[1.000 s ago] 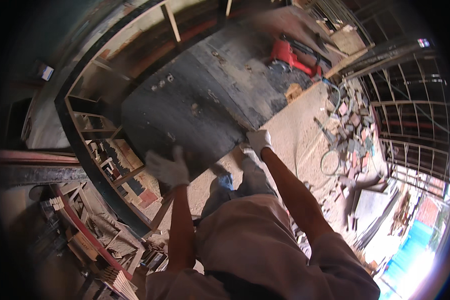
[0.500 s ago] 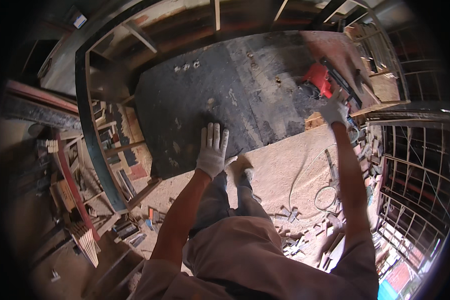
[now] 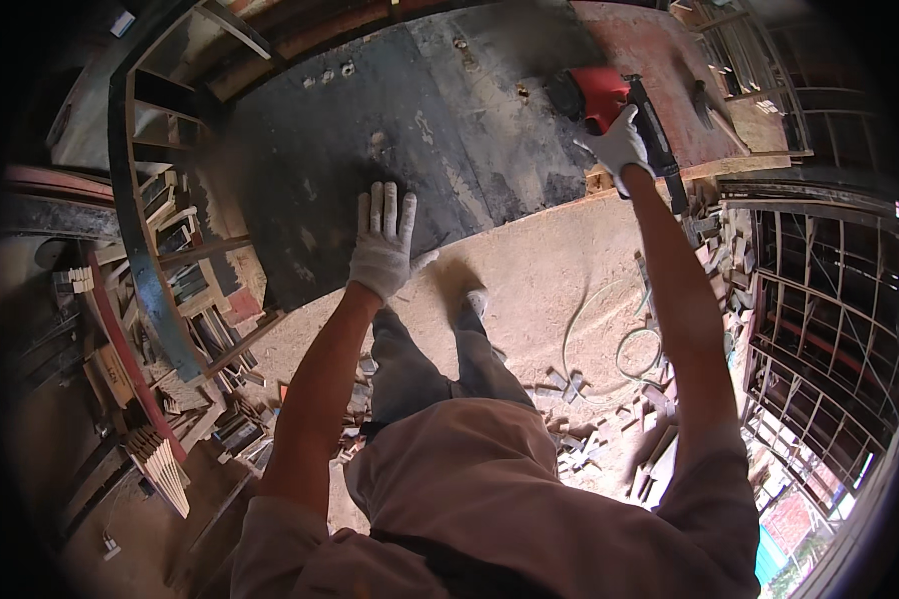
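My left hand (image 3: 382, 240), in a white glove, lies flat near the front edge of a dark worn board (image 3: 330, 160), its fingers stretched out and nothing in them. Over the board's right part, my gloved right hand (image 3: 621, 148) is closed on a red and black nail gun (image 3: 605, 95). The grip itself is mostly hidden by the glove. To the right of the nail gun, a hammer (image 3: 702, 103) rests on a reddish panel (image 3: 649, 38).
A wooden frame (image 3: 130, 215) borders the board at left. Timber offcuts (image 3: 594, 444) litter the sandy floor (image 3: 514, 270), where a thin hose (image 3: 566, 349) lies coiled. Stacked slats (image 3: 157, 469) lie at lower left, and a metal grille (image 3: 819, 299) stands at right.
My right hand has brought the nail gun leftward over the board, turning it more upright. The whole view has shifted; my left hand stays flat on the board.
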The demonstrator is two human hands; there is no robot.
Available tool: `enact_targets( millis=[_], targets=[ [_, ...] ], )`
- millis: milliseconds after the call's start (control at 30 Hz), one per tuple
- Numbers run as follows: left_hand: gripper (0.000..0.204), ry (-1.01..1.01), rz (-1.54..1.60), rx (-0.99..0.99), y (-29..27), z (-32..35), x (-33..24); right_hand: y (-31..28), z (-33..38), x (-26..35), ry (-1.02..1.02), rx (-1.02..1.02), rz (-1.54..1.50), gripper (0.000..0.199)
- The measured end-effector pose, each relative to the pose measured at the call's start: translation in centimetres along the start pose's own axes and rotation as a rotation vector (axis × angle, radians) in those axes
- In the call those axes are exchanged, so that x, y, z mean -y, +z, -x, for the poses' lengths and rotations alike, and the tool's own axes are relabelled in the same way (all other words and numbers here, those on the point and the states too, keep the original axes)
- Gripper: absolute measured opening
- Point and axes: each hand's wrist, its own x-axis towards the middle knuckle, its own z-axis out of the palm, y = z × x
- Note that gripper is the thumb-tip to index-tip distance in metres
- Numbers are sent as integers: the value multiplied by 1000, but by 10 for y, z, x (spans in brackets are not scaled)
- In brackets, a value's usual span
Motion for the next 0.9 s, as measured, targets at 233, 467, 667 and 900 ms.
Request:
enact_targets(
  millis=[233,467,667,900],
  targets=[
    [104,-15,14,79,-5,2,-3,-71,74,-8,150,406,-703,26],
    [99,-24,-43,111,-6,6,-7,-101,241,-9,331,637,-1089,22],
    [91,-32,-123,120,1,0,-1,-76,272,36,449,802,-1026,14],
    [95,-24,-103,112,-2,3,-3,-67,268,33,247,804,-830,21]
  ],
)
